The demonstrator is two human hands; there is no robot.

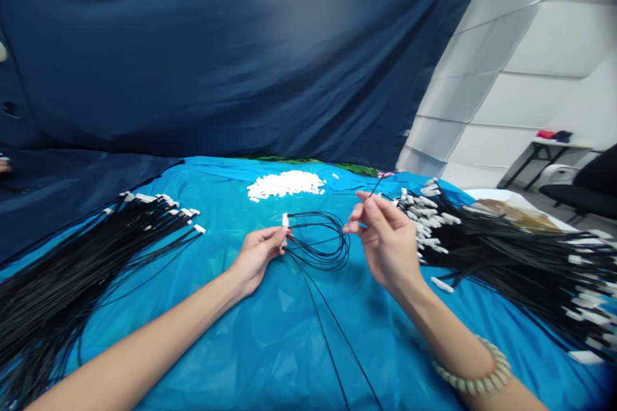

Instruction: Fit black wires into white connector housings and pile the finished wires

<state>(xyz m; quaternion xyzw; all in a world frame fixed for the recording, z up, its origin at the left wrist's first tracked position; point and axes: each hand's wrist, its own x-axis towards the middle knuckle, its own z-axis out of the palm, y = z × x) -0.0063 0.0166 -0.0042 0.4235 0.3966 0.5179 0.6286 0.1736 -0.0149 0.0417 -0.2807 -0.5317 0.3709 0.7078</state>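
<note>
My left hand (258, 255) is closed in a pinch on a thin black cord (321, 245) just below its small white end piece (285, 220). The cord lies coiled in several loops between my hands, and its tails run down toward me over the blue sheet (270, 347). My right hand (385, 237) is closed too, pinching the cord's other end, which sticks up past the fingertips. A beaded bracelet (475, 379) sits on my right wrist.
A large bundle of black cords with white tips (87, 263) lies at the left. Another such bundle (506, 257) spreads at the right. A heap of loose white pieces (284, 184) sits behind my hands. Dark blue cloth (231, 58) hangs at the back.
</note>
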